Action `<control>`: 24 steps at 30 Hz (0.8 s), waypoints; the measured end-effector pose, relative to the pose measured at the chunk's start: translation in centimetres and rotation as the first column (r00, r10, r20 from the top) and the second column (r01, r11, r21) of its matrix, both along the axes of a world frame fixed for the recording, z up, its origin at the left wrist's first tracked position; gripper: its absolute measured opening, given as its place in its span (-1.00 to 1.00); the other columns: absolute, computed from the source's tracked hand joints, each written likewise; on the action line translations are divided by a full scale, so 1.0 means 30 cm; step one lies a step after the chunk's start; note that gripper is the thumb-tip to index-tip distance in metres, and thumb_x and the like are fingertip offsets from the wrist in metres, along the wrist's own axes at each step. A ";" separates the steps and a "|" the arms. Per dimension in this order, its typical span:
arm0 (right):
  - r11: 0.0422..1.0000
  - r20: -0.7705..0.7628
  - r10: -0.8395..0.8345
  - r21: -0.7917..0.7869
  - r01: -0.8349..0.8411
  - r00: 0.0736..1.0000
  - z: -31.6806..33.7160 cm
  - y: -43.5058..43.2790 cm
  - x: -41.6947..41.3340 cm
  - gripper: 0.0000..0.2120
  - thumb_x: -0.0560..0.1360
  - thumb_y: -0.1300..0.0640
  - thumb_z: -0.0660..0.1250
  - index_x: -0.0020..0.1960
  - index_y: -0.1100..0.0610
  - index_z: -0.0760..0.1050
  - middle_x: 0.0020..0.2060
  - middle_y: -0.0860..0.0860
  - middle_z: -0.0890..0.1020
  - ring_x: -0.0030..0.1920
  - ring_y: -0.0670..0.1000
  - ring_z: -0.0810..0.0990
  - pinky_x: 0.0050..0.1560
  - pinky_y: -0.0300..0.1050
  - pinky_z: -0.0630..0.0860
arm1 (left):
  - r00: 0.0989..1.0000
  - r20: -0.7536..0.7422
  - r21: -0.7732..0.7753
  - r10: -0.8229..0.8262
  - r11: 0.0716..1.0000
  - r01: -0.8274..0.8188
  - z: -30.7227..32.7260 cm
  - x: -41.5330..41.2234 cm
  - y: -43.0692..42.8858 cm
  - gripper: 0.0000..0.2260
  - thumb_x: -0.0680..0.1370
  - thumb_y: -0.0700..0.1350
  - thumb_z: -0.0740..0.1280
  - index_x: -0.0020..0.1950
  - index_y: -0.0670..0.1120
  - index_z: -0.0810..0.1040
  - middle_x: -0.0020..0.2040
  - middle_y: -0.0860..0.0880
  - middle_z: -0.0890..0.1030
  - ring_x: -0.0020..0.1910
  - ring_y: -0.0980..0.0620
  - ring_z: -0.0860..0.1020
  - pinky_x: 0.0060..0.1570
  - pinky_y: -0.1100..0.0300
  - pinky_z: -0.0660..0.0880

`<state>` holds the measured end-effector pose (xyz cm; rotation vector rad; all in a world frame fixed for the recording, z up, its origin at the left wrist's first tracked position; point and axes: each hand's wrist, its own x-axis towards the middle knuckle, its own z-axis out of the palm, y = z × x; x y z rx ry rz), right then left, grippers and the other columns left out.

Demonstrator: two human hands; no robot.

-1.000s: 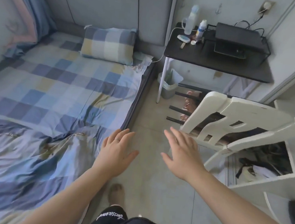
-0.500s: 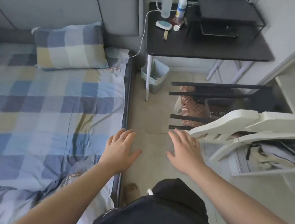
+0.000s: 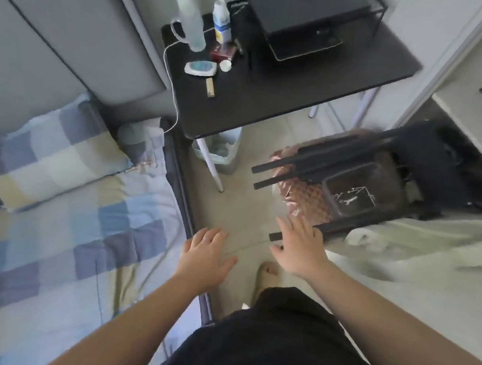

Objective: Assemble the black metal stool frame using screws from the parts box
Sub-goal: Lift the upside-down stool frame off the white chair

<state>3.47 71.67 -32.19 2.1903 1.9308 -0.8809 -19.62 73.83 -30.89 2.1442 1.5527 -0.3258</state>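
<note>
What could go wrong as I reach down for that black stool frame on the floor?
The clear parts box seems to rest among the legs of the stool frame; dragging the frame may tip it and scatter its contents. The leg ends point toward the side table, so swinging them could knock it. Your foot lies just below your right hand, exposed if a leg drops.

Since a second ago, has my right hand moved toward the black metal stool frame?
Yes: the right hand reached forward; its fingers now overlap the nearest leg end of the black metal stool frame.
</note>
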 end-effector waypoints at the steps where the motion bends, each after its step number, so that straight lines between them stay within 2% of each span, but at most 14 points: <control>1: 0.999 -0.015 -0.033 -0.009 0.032 0.999 -0.004 0.044 0.019 -0.37 0.63 -0.16 0.20 0.60 -0.01 0.06 0.60 0.04 0.11 0.60 0.17 0.02 0.53 0.23 0.06 | 1.000 -0.018 -0.013 -0.022 1.000 0.022 -0.008 0.016 0.055 -0.42 0.62 0.25 0.15 0.58 0.07 0.17 0.60 0.05 0.19 0.59 -0.04 0.05 0.53 -0.04 0.03; 3: 0.997 -0.035 -0.080 -0.023 0.079 0.996 -0.011 0.116 0.057 -0.36 0.63 -0.15 0.20 0.61 -0.01 0.05 0.62 0.04 0.06 0.61 0.16 -0.02 0.55 0.24 0.04 | 0.999 -0.030 -0.024 -0.044 0.999 0.044 -0.025 0.055 0.164 -0.41 0.61 0.26 0.16 0.59 0.07 0.18 0.60 0.04 0.20 0.59 -0.06 0.07 0.55 -0.07 0.07; 8: 0.966 -0.080 -0.247 -0.095 0.239 0.966 -0.051 0.195 0.158 -0.34 0.62 -0.12 0.19 0.63 -0.04 0.00 0.60 0.01 0.11 0.59 0.15 0.02 0.53 0.22 0.06 | 0.986 -0.016 -0.057 -0.166 0.985 0.165 -0.078 0.199 0.381 -0.43 0.60 0.27 0.18 0.57 0.13 0.19 0.60 0.05 0.21 0.58 -0.06 0.13 0.53 -0.12 0.13; 14: 0.829 -0.081 -0.539 -0.227 0.511 0.838 -0.157 0.246 0.206 -0.36 0.59 -0.13 0.22 0.59 -0.04 0.10 0.58 0.00 0.16 0.57 0.14 0.11 0.50 0.20 0.15 | 0.906 0.002 -0.111 -0.422 0.901 0.420 -0.164 0.390 0.662 -0.53 0.58 0.26 0.18 0.46 0.17 0.26 0.50 0.06 0.34 0.49 -0.07 0.29 0.44 -0.17 0.24; 18: 0.670 -0.051 -0.714 -0.342 0.659 0.698 -0.221 0.269 0.207 -0.41 0.59 -0.11 0.22 0.56 -0.03 0.18 0.54 0.03 0.25 0.53 0.15 0.19 0.47 0.15 0.21 | 0.827 0.003 -0.184 -0.563 0.812 0.554 -0.246 0.488 0.850 -0.59 0.56 0.20 0.24 0.38 0.16 0.32 0.46 0.06 0.38 0.47 -0.06 0.33 0.40 -0.16 0.30; 22: 0.438 -0.002 -0.871 -0.453 0.776 0.490 -0.296 0.293 0.170 -0.44 0.62 -0.13 0.18 0.58 -0.01 0.18 0.56 0.06 0.27 0.53 0.19 0.24 0.45 0.19 0.24 | 0.743 -0.015 -0.281 -0.670 0.716 0.640 -0.343 0.569 1.018 -0.50 0.56 0.18 0.28 0.45 0.10 0.28 0.49 -0.01 0.36 0.46 -0.12 0.33 0.38 -0.20 0.32; 24: 0.296 0.003 -0.938 -0.514 0.805 0.347 -0.336 0.311 0.139 -0.45 0.63 -0.13 0.17 0.57 0.00 0.20 0.52 0.09 0.33 0.49 0.22 0.30 0.42 0.21 0.29 | 0.757 -0.012 -0.339 -0.654 0.714 0.612 -0.401 0.603 1.087 -0.47 0.54 0.19 0.29 0.45 0.07 0.26 0.45 -0.04 0.40 0.40 -0.15 0.39 0.34 -0.18 0.37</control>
